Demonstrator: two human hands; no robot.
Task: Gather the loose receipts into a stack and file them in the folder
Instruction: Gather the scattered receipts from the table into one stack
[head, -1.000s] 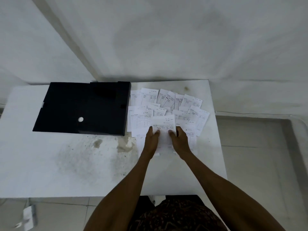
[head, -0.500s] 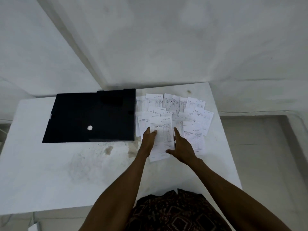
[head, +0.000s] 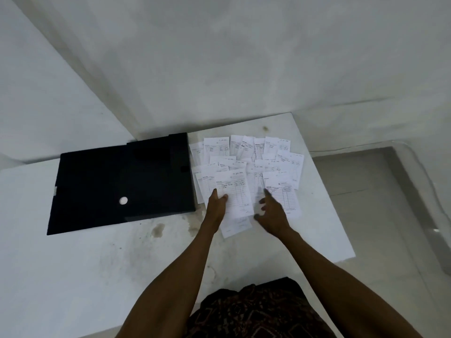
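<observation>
- Since half a second ago, the right hand (head: 273, 215) is lifting off the top receipt (head: 233, 193) and drifting right, fingers spreading wide, its grip holding nothing.
- Left hand (head: 218, 203) is staying put, its grip pinching that receipt's left edge, thumb on top, forearm reaching straight in.
- Loose receipts (head: 263, 157) are lying fanned and overlapping beyond both grips; one (head: 283, 193) is just past the right fingertips.
- Closed black folder (head: 122, 184) is lying flat just left of the left grip, touching the spread's edge.
- Bare table (head: 97, 276) is opening out near the forearms; its right edge is running close beside the receipts.
</observation>
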